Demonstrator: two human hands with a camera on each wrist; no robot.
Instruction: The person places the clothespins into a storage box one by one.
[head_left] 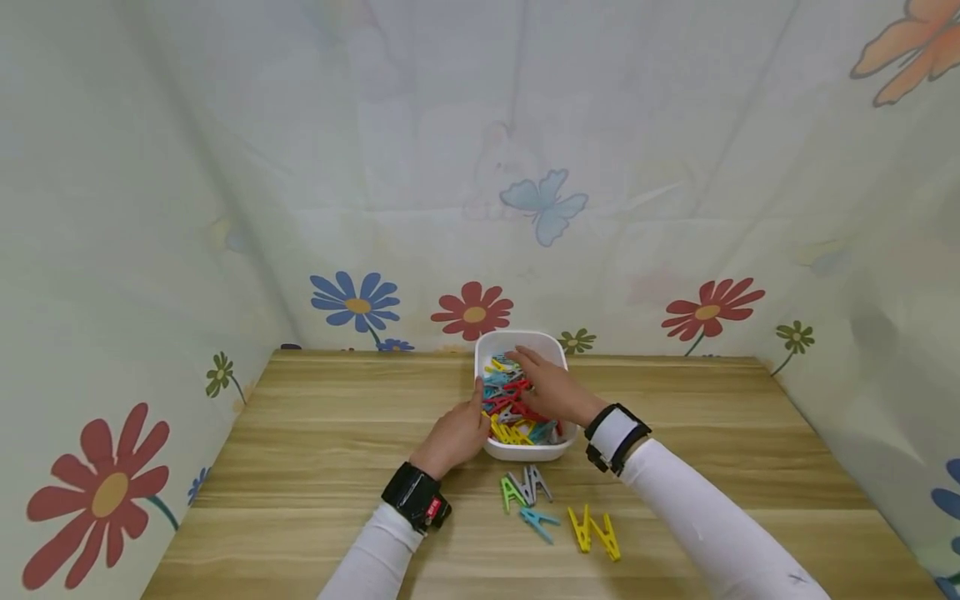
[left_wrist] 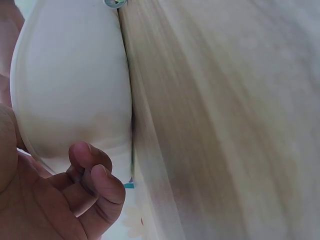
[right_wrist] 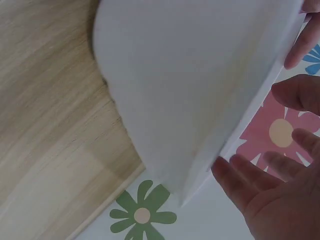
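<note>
The right hand point(head_left: 551, 387) lies inside the white tub point(head_left: 495, 343), fingers stretched forward and slightly apart over the heap of pegs point(head_left: 510, 412). Whether a fingertip pinches a peg cannot be told from the head view, and the right wrist view shows only spread fingers point(right_wrist: 240, 182) beside the tub's outer wall point(right_wrist: 185, 95).

The left hand point(head_left: 453, 437) rests against the tub's left side, thumb up along the rim. In the left wrist view its fingers point(left_wrist: 97, 185) are curled loosely next to the tub wall point(left_wrist: 70, 90), closed around nothing.

The tub sits on the wooden table point(head_left: 337, 433), near the back edge and about mid-width. The pegs in it are red, blue, yellow and grey, piled up to the rim.

On the table just in front of the tub lie 5 loose pegs: a green peg point(head_left: 512, 493) touching a grey peg point(head_left: 534, 483), a blue peg point(head_left: 538, 522) just below them, and 2 yellow pegs point(head_left: 594, 532) side by side to the right. They lie between the 2 forearms, close to the right sleeve point(head_left: 697, 517).

A flowered cloth point(head_left: 480, 208) hangs behind the table and along both sides, closing it in at the edges. Bare tabletop stretches to the left and right of the tub, and more lies toward the front edge.
</note>
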